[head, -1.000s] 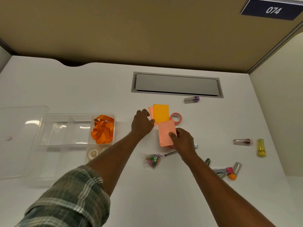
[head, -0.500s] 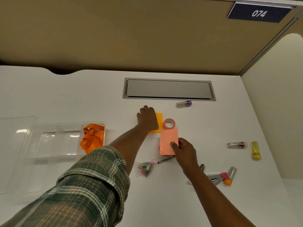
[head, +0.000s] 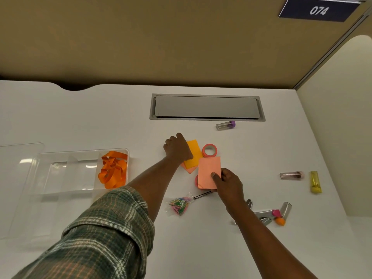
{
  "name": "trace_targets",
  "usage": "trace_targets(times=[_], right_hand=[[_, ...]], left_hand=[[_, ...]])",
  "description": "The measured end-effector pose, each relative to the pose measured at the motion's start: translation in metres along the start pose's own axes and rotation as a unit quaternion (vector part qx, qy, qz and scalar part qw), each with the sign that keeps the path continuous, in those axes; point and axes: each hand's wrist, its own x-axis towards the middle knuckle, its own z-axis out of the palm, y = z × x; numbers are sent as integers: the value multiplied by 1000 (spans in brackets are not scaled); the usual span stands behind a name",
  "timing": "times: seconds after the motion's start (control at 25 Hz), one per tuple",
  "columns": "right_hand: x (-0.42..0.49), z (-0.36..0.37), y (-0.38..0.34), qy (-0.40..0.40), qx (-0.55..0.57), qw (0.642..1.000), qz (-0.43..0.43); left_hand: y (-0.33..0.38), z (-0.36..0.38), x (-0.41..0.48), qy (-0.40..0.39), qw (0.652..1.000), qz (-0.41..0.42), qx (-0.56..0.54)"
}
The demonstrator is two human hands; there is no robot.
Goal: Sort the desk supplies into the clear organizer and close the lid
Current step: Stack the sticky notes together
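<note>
While the left hand [head: 178,149] grips orange sticky notes [head: 193,156] beside the tape roll [head: 209,150], the right hand [head: 229,184] pinches pink sticky notes [head: 209,170]. Its thumb lies atop.

The left hand [head: 178,150] moved onto the orange pad [head: 193,154] as the right hand [head: 228,183] drew the pink pad [head: 208,170] slightly toward the desk's near edge.

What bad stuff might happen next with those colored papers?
The right hand pinches the pink pad only at its near edge, so it might slip or fan open when lifted. The pink tape roll sits right beside the orange pad under the left hand, so it may get knocked and roll. The plaid sleeve hangs near the bag of paper clips and might sweep it.
</note>
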Motion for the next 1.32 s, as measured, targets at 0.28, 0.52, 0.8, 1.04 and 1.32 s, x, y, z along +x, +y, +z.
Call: trace_targets(times=[0.28,0.52,0.8,1.04,1.32], right_hand=[[-3,3,0,3,-1,1000,-2],[-6,3,-1,8,-5,1000,-5],[-10,2,3,21,78,997,17],[-20,12,-14,15,125,991,42],[-53,38,-75,-192,336,914,120]], left_hand=[[-1,2,-11,1,996,-26,-81],[-1,4,-17,22,993,-22,-117],[-11,-18,-38,91,961,99,-242],[-55,-76,-83,123,913,141,-363],[-112,-110,-137,-33,877,164,-451]])
